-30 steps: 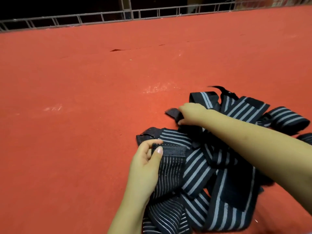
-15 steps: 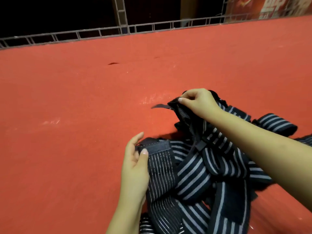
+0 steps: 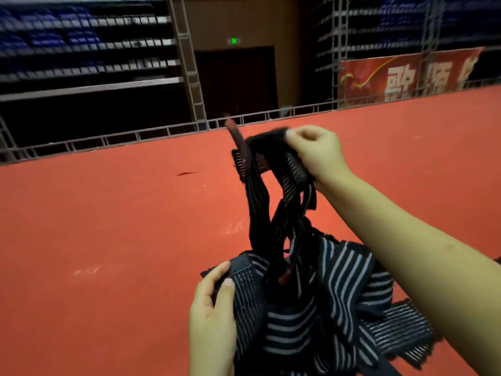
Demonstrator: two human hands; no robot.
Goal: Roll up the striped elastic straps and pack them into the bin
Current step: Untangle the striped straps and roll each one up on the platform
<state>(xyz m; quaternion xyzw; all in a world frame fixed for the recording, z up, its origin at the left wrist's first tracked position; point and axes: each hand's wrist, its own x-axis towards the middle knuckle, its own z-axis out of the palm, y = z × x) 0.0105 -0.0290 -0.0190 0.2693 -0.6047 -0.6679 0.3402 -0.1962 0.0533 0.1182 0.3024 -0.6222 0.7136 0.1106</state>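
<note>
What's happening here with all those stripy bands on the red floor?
A person is sorting a tangled pile of striped straps on a red carpet. The right hand grips one strap's end and holds it up above the pile, with several straps hanging tangled below it. The left hand pinches the end of another strap at the pile's near edge. Nothing is rolled up yet, and no bin is in view.

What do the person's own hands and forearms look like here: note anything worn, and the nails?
Both forearms are bare as far as the frame shows, with no sleeves, gloves, watch or rings visible. The left hand shows a short, pale, plain thumbnail; the right hand shows the same on a fingertip.
</note>
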